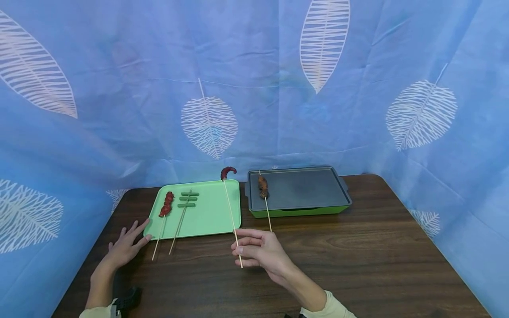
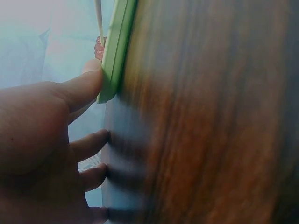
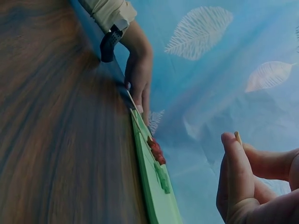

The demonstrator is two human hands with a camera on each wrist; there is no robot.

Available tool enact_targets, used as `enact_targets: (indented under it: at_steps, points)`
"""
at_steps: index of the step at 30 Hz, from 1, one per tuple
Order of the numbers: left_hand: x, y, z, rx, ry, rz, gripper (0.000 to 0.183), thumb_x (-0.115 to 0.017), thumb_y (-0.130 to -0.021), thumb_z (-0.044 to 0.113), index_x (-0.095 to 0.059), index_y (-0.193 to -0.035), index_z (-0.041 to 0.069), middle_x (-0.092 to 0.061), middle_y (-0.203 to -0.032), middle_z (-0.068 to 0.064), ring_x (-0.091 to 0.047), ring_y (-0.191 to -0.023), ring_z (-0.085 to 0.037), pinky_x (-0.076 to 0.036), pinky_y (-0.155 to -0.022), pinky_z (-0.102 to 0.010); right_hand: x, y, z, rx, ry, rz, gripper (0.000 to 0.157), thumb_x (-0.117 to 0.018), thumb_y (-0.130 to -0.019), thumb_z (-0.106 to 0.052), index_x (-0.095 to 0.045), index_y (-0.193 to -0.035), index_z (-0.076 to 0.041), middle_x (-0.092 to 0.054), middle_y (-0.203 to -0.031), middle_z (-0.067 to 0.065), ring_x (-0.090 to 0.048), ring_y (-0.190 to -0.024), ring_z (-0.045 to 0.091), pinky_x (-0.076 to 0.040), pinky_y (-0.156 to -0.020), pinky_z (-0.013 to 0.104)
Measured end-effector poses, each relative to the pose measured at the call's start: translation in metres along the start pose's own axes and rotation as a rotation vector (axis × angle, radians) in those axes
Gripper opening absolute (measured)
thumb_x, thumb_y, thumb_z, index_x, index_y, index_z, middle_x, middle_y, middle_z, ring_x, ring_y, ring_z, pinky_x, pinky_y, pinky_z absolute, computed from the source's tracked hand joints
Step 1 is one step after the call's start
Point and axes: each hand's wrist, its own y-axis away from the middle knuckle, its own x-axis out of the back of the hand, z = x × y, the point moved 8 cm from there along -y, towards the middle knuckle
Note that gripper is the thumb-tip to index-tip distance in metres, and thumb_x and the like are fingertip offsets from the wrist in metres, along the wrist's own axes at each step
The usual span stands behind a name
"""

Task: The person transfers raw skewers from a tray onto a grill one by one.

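My right hand [image 1: 262, 252] pinches the lower stick of a skewer [image 1: 229, 199] between thumb and fingers. A dark red, curled piece of food [image 1: 226, 172] sits at its upper end, over the right part of the light green tray [image 1: 212, 214]. In the right wrist view, only the stick's pale end [image 3: 238, 137] shows between the fingertips. At the tray's near left corner rests my left hand [image 1: 124, 247], fingers spread. Its thumb [image 2: 88, 79] lies against the tray edge, the other fingertips on the table. On the tray lie a red-chunk skewer [image 1: 167, 204] and a green-piece skewer [image 1: 187, 205].
Right of the tray stands a dark grey griddle [image 1: 306, 187] on a green base [image 1: 300, 212]. A skewer with brown pieces [image 1: 263, 187] lies on its left side, stick jutting toward me. Behind the brown wooden table [image 1: 358, 265] hangs a blue leaf-patterned cloth [image 1: 254, 123].
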Motion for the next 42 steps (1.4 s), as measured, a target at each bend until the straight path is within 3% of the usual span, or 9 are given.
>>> enact_targets:
  at_steps: [21, 42]
  points:
    - [-0.002, 0.001, 0.0, -0.006, 0.015, 0.011, 0.074, -0.052, -0.107, 0.045, -0.024, -0.162, 0.004, -0.008, -0.159, -0.043, 0.003, -0.139, -0.074, 0.002, -0.092, -0.092, 0.062, 0.038, -0.003, 0.007, 0.066, 0.093, 0.061, -0.071, -0.095, -0.004, -0.046, -0.149, 0.009, -0.071, -0.112, 0.017, -0.071, -0.099, 0.022, -0.059, -0.087, 0.045]
    - [-0.003, 0.0, -0.003, -0.001, 0.016, 0.01, 0.074, -0.052, -0.107, 0.045, -0.024, -0.162, 0.005, -0.008, -0.16, -0.043, 0.003, -0.138, -0.074, 0.003, -0.092, -0.093, 0.114, 0.044, -0.005, 0.028, 0.127, 0.192, 0.062, -0.07, -0.095, 0.0, -0.042, -0.149, 0.012, -0.071, -0.115, 0.021, -0.072, -0.104, 0.027, -0.059, -0.087, 0.043]
